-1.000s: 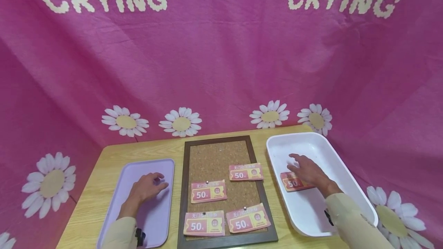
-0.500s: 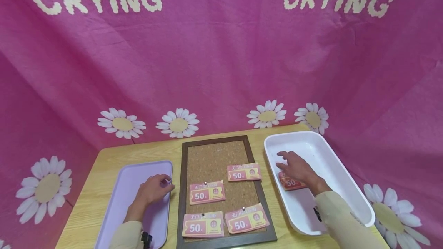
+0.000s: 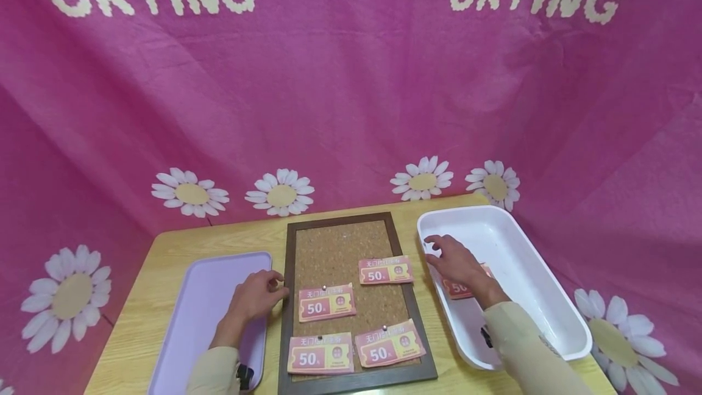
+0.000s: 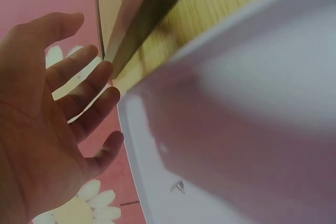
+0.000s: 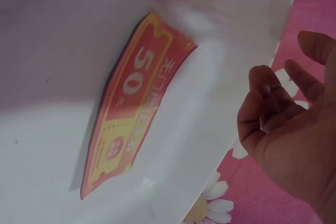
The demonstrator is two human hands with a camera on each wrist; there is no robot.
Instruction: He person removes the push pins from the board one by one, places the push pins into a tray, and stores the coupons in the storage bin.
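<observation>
My left hand [image 3: 255, 297] is between the purple tray [image 3: 200, 291] and the left frame edge of the corkboard [image 3: 326, 252]; its fingers are loosely bent and hold nothing. Over the left side of the white tray [image 3: 540, 285] hovers my right hand [image 3: 455, 264], also without anything in its fingers. Beneath it a red and yellow paper coupon [image 5: 128, 108] marked 50 lies in that tray. Pins fix a middle coupon [image 3: 326, 303], a lower left coupon [image 3: 320, 354] and a lower right coupon [image 3: 390, 344]. No pin is visible on the upper right coupon [image 3: 386, 270].
One metal push pin [image 4: 179, 187] lies in the purple tray, as the left wrist view shows. All of this stands on a wooden table [image 3: 225, 238]. Behind it hangs a pink cloth [image 3: 340, 96] with daisies and lettering.
Both hands have moved inward: the left from above the purple tray to the board's left edge, the right leftward toward the white tray's left rim. The coupons have stayed put.
</observation>
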